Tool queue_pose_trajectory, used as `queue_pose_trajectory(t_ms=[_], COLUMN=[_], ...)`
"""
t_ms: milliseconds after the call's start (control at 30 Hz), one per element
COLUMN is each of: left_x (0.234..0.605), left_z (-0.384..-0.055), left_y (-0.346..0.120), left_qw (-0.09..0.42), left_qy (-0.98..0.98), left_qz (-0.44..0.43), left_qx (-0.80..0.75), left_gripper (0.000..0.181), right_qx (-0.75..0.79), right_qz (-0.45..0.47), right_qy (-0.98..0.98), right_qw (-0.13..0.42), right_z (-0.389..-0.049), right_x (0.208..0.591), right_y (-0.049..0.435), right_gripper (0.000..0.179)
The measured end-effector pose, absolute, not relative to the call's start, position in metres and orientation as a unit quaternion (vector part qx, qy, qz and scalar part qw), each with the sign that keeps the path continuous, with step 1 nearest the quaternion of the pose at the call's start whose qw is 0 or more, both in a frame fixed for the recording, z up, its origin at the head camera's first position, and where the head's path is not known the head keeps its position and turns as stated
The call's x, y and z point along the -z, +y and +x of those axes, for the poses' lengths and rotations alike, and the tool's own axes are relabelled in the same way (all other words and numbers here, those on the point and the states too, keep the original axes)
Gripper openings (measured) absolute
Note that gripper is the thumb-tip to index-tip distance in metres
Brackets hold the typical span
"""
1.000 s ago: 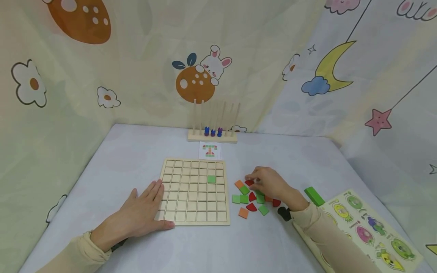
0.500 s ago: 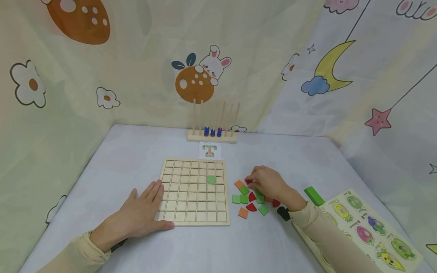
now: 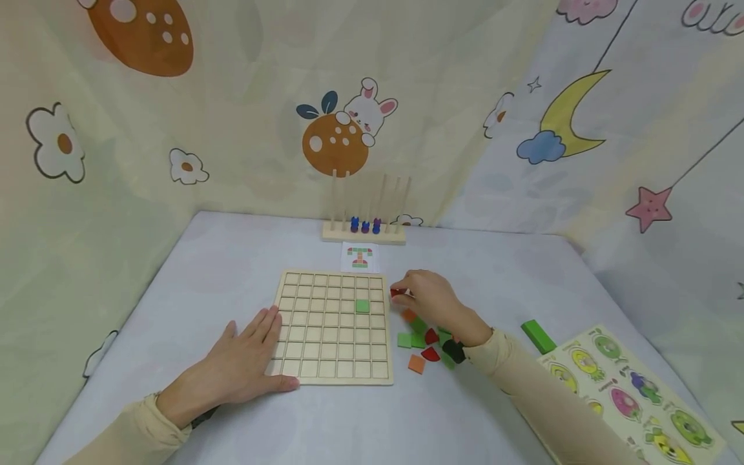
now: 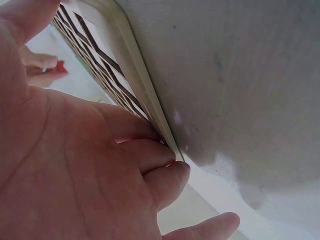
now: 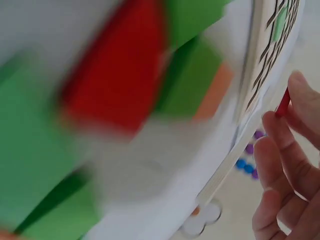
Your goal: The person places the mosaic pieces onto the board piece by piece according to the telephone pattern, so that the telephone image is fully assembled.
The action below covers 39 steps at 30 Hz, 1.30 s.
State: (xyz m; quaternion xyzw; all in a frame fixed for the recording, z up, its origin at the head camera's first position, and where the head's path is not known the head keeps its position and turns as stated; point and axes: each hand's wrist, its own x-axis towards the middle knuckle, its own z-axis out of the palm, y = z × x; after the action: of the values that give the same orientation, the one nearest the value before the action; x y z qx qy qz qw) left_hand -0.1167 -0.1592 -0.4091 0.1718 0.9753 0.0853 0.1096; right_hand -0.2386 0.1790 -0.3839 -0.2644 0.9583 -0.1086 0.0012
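A wooden grid board (image 3: 337,336) lies in the middle of the table, with one green square tile (image 3: 362,306) in a cell toward its upper right. My left hand (image 3: 244,358) rests against the board's left edge, fingers straight and thumb at the near corner. Between thumb and forefinger my right hand (image 3: 433,300) pinches a red quarter-circle piece (image 3: 396,292), held beside the board's upper right edge. In the right wrist view that red piece (image 5: 283,103) shows edge-on between the fingertips. Loose green, orange and red pieces (image 3: 430,354) lie below the right hand, partly hidden by it.
Behind the board lies a pattern card (image 3: 360,257), and beyond it a wooden peg stand (image 3: 363,234) with blue and purple beads. At the right are a green block (image 3: 538,336) and a fruit puzzle board (image 3: 628,394), partly covered by the sleeve.
My right hand has lifted the red quarter-circle piece from the loose pieces and moved it left and away from me, up to the board's edge. My left hand stays in place.
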Motion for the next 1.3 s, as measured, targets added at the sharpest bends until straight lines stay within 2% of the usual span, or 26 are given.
queue_pose_trajectory(t_ms=[333, 467, 1067, 1300], left_x=[0.407, 0.408, 0.407, 0.408], left_z=[-0.116, -0.117, -0.117, -0.117], left_y=[-0.158, -0.159, -0.157, -0.158], left_qw=[0.111, 0.107, 0.108, 0.103], left_qy=[0.975, 0.976, 0.976, 0.976], left_qz=[0.170, 0.173, 0.175, 0.177], left_qx=[-0.086, -0.077, -0.077, -0.074], left_gripper=[0.121, 0.121, 0.121, 0.121], right_qx=[0.138, 0.132, 0.165, 0.164], right_qz=[-0.262, -0.261, -0.234, -0.232], right_qy=[0.955, 0.956, 0.955, 0.955], right_qw=[-0.005, 0.010, 0.075, 0.077], right_z=[-0.252, -0.256, -0.265, -0.263], right_x=[0.389, 0.390, 0.401, 0.399], right_y=[0.129, 0.119, 0.116, 0.117], right_gripper=[0.025, 0.022, 0.030, 0.025])
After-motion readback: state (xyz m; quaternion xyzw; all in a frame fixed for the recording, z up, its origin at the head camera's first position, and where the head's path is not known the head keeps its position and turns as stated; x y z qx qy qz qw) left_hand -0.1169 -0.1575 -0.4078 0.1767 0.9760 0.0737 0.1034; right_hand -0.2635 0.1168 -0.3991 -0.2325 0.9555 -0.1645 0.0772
